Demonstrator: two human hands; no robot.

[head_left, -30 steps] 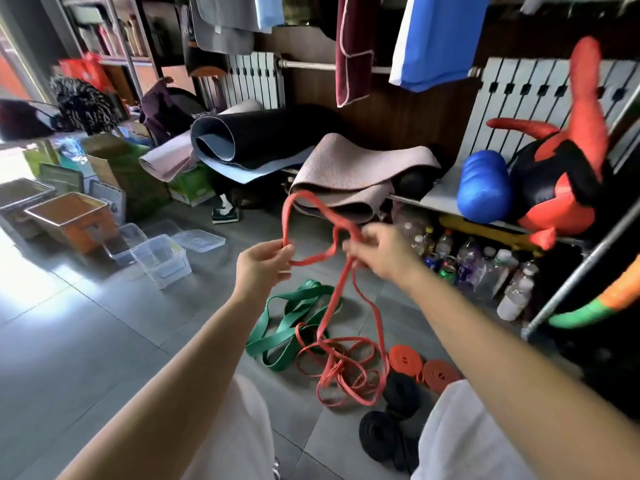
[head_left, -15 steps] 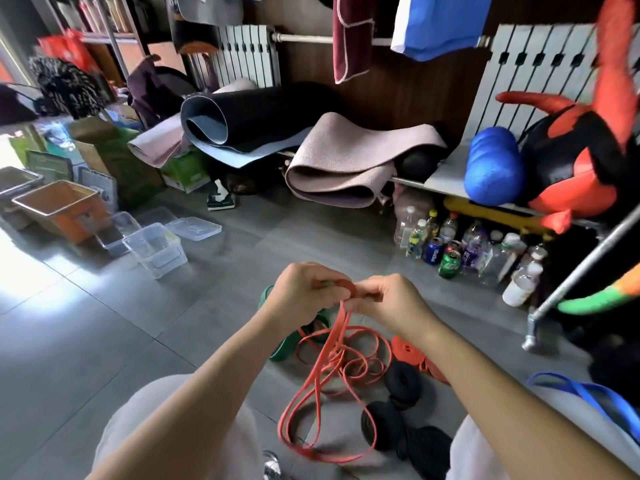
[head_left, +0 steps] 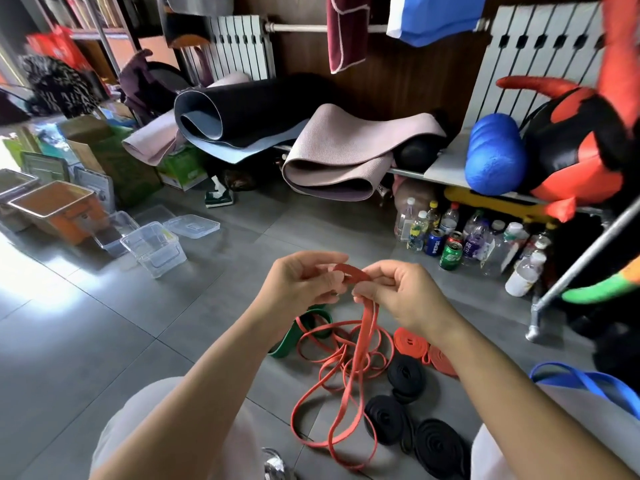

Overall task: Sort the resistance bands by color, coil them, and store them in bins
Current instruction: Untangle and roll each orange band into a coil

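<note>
Hands parted slightly, pinching red band; strands hang straight down

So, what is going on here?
A person's left hand and right hand pinch one end of a long red band, bent into the start of a coil. The rest hangs in loose loops onto the floor. Three black coils and two red coils lie finished nearby. A green band lies loose, and clear bins stand to the left.

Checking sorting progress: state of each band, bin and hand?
Red band: uncoiled, held by both hands.
Left hand: pinching red band.
Right hand: pinching red band.
Red coils: on floor.
Black bands: coiled, on floor.
Green band: uncoiled, on floor.
Blue band: uncoiled.
Clear bin: open.
</note>
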